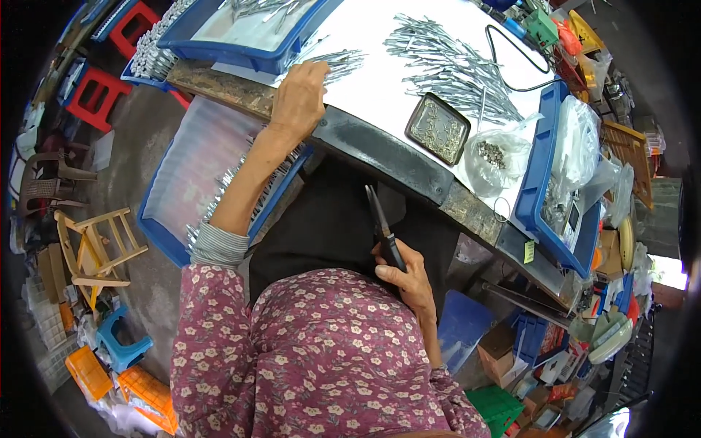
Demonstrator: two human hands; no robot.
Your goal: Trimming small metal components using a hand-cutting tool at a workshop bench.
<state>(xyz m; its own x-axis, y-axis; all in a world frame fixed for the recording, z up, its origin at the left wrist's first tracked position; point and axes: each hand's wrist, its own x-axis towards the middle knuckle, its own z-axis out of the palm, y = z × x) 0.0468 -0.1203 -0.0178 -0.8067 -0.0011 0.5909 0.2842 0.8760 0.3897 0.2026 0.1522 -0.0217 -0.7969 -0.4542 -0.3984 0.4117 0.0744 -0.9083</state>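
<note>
My left hand (299,98) is at the table's near edge, beside a small pile of slim silver metal pieces (343,64). Its fingers curl downward, and whatever they may pinch is hidden beneath them. Low in front of my body, my right hand (410,281) grips a slim dark tool with pointed twin tips, resembling long-nose pliers (381,219). The tips point up toward the table edge, with nothing visible between them. A larger heap of similar silver pieces (456,69) lies farther right on the white tabletop (365,109).
A small dark tray (438,129) of tiny parts sits near the edge, beside a clear plastic bag (491,164). Blue bins stand at the table's back left (219,50) and right (542,157). Below my left forearm is another blue bin (171,190) holding metal pieces.
</note>
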